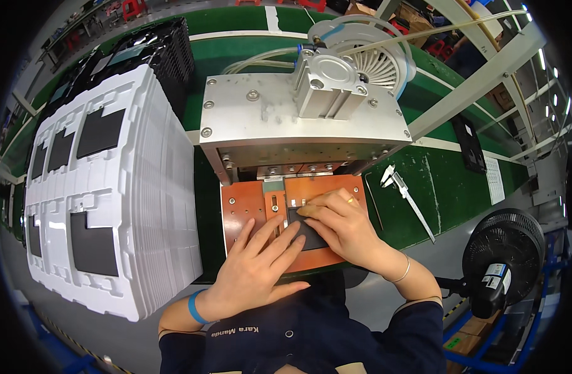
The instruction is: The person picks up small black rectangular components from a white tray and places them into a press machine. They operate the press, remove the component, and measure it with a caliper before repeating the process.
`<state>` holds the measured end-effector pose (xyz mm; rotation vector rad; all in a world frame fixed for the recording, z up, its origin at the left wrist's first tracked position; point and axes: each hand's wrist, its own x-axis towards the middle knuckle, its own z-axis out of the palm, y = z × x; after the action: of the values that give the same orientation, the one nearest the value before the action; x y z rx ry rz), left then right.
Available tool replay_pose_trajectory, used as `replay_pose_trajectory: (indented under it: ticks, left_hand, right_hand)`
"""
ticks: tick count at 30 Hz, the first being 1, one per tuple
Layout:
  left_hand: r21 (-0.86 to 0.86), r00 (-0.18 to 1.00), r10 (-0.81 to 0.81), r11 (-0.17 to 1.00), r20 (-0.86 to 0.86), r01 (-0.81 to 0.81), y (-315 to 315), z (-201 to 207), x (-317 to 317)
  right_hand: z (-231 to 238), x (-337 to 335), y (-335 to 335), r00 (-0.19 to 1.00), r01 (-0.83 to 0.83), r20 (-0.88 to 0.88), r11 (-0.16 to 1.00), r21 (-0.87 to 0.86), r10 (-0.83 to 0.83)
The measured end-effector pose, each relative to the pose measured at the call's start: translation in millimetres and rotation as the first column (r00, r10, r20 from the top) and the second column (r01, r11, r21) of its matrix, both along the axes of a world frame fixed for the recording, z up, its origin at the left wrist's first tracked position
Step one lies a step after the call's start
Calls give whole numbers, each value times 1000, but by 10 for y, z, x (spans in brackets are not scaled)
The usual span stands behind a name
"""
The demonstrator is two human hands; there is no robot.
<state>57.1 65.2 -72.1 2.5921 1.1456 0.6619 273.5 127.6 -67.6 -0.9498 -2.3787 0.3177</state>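
One sheet (313, 239) lies on one plate (241, 215), under the right hand's (345, 227) bunched fingers, pinch unclear; left hand (255, 268) spread at its left edge. One caliper (414, 206); five pieces (98, 252) in the top tray (57, 194).

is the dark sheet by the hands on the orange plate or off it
On: the dark sheet lies over the orange plate, whose surface shows past the sheet's near edge.

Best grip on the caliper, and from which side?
Pinch the caliper mid-beam, probably, across its long edges, from above and its right. It lies flat on the green tabletop, long and narrow, and the press stands to its left.
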Motion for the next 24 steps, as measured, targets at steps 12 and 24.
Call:
replay_pose_trajectory:
  ticks: [12, 24]
  left_hand:
    - [-57, 1000, -26, 998, -16, 25, 54, -7, -38]
    - [-119, 1000, -19, 993, 17, 21, 66, 21, -74]
  right_hand:
    - [-14, -98, 42, 997, 29, 71, 996, 84, -35]
    - [149, 165, -206, 995, 85, -38, 984, -154, -92]
